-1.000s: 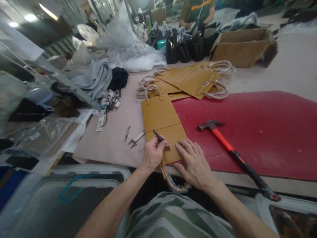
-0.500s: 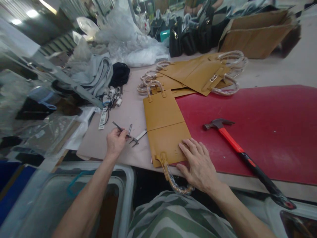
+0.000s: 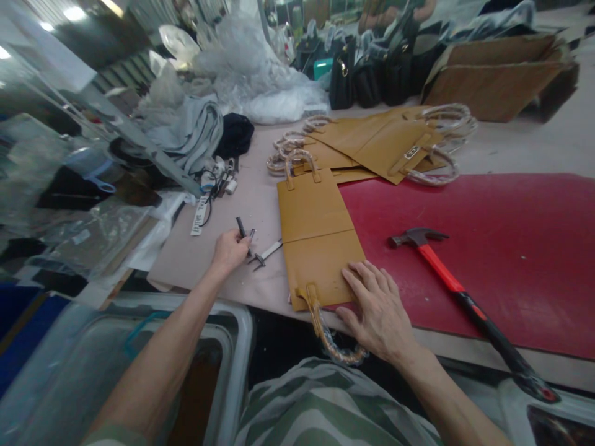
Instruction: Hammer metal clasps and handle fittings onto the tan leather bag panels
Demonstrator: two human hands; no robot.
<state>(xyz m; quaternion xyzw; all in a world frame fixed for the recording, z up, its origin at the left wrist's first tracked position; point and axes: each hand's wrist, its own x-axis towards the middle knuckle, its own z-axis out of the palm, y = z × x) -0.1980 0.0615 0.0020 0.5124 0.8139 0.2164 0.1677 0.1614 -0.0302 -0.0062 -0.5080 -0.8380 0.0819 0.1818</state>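
Observation:
My left hand (image 3: 230, 251) is closed round a thin dark metal rod (image 3: 240, 227), held near upright over the table; it looks like a hand punch. Close by its fingertips are a smaller metal piece (image 3: 252, 235) and a caliper-like measuring tool (image 3: 270, 250) lying flat. My right hand (image 3: 377, 305) rests with fingers spread on the lower right of a tan leather bag panel piece (image 3: 318, 214). That piece has a handle at each end, and the near plastic-wrapped handle (image 3: 341, 354) hangs over the table edge. Right of it lies a claw hammer (image 3: 437, 263).
Under the hammer is a red mat (image 3: 506, 248). Behind lie stacked tan bag pieces (image 3: 372, 139) with wrapped handles. Black bags (image 3: 343, 74), a cardboard box (image 3: 495, 77) and clear plastic wrap (image 3: 279, 93) stand farther back. A plastic bin (image 3: 242, 322) sits below the table's front left.
My left hand has shifted slightly, and the rod in it has turned from slanting to more upright. My right hand stays on the bag piece. The whole view has shifted a little.

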